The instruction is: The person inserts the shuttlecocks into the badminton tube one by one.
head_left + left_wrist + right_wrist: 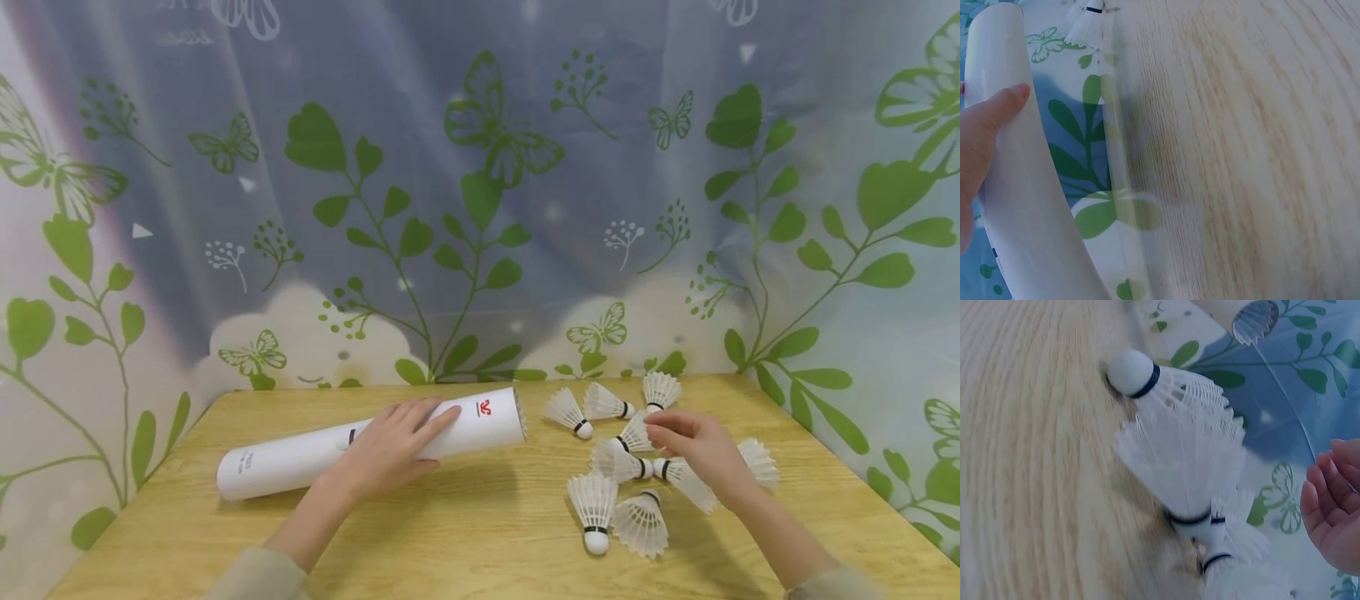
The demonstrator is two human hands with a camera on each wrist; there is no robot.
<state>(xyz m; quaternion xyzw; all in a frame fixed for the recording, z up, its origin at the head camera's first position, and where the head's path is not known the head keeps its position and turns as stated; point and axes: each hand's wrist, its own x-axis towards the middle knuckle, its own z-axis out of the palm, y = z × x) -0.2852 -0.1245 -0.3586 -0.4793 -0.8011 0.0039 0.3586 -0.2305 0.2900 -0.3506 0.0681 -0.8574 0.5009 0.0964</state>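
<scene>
A long white shuttlecock tube (pixel 285 461) lies slanted over the wooden table, its right end raised. My left hand (pixel 392 443) grips it from above near that end; in the left wrist view the thumb lies along the tube (pixel 1013 156). Feathers show inside the tube's mouth (pixel 1255 324) in the right wrist view. My right hand (pixel 703 454) hovers over a group of white shuttlecocks (pixel 592 504), fingers loosely bent with nothing between them. In the right wrist view this hand (pixel 1338 509) is apart from the nearest shuttlecocks (pixel 1179 462).
Several shuttlecocks lie on the right half of the wooden table (pixel 465 533), some touching each other. One shuttlecock (pixel 567 412) lies just right of the tube's mouth. Behind the table hangs a curtain (pixel 420 275) with green leaves and butterflies.
</scene>
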